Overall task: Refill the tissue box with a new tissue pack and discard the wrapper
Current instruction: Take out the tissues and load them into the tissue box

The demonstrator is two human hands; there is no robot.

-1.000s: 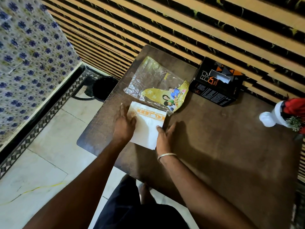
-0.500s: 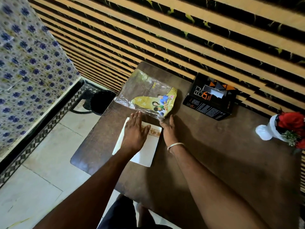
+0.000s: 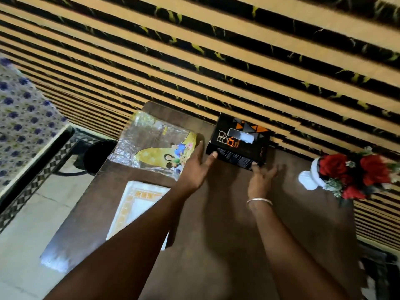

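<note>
Both hands reach across a brown table (image 3: 216, 245). The left hand (image 3: 194, 169), fingers spread, touches a thumb to the near left corner of one black tissue box (image 3: 239, 142) at 12 o'clock; the right hand (image 3: 260, 179), also spread wide, touches the box's near right edge. Neither grips it. One white tissue stack (image 3: 135, 204) lies at 9 o'clock, partly under the left forearm. One crumpled wrapper (image 3: 154, 144) sits at 11 o'clock, just left of the box. One rose vase (image 3: 355, 172) lies at 2 o'clock.
</note>
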